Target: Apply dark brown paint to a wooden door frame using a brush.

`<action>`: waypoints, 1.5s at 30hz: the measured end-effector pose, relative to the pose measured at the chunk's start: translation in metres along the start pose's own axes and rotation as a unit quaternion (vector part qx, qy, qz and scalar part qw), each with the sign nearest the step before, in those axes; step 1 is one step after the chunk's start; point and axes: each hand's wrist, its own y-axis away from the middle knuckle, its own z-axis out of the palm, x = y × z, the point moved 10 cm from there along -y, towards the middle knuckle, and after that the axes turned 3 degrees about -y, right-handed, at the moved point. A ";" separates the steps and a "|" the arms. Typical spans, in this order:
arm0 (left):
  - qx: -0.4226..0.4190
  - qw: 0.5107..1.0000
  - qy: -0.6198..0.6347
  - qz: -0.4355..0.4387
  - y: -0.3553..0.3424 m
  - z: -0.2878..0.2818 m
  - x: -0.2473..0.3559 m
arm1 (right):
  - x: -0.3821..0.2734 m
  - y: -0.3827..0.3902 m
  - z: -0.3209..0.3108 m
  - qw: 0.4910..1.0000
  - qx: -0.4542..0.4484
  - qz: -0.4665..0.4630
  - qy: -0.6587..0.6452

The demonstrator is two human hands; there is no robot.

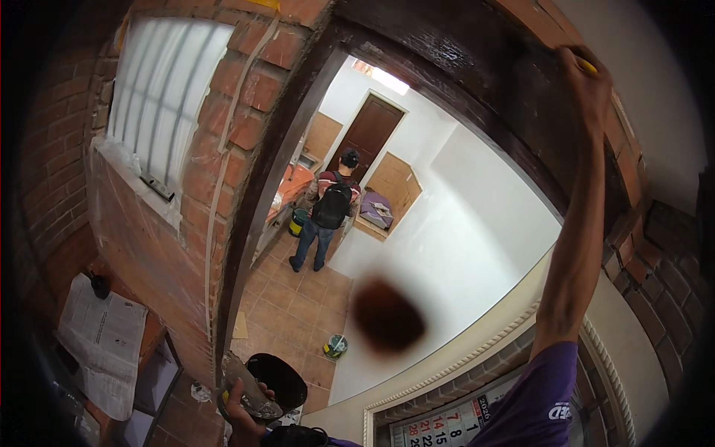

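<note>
High at the right, my right hand (587,86) is closed around a small yellow item (587,65), mostly hidden by the fingers, against the dark brown wooden door frame (447,52). At the lower edge, my left hand (247,406) grips a grey, smeared container or tool (249,387), its shape hard to make out. Just beside it is a round black container (277,372), which the hand may also touch. A blurred reddish-brown spot (387,316) covers part of the centre of the view.
Through the doorway, a person (331,205) with a backpack stands near a green bucket (299,221); a smaller pail (335,346) sits on the tiled floor. At left are a brick wall (253,119), a plastic-covered window (164,89) and newspaper (97,339) on a surface. A framed calendar (439,426) is below.
</note>
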 end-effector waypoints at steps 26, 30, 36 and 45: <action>0.042 0.996 0.054 -0.053 0.001 0.008 -0.005 | -0.041 0.033 0.025 0.988 -0.064 -0.083 -0.114; 0.049 0.995 0.063 -0.061 0.001 0.005 -0.004 | -0.049 0.015 0.049 0.983 -0.089 -0.115 -0.115; 0.018 1.000 0.007 -0.016 -0.004 -0.012 0.002 | -0.061 -0.009 0.079 0.979 -0.109 -0.093 -0.147; 0.008 0.991 -0.074 0.111 0.010 -0.008 0.029 | -0.062 -0.007 0.090 0.972 -0.138 -0.043 -0.184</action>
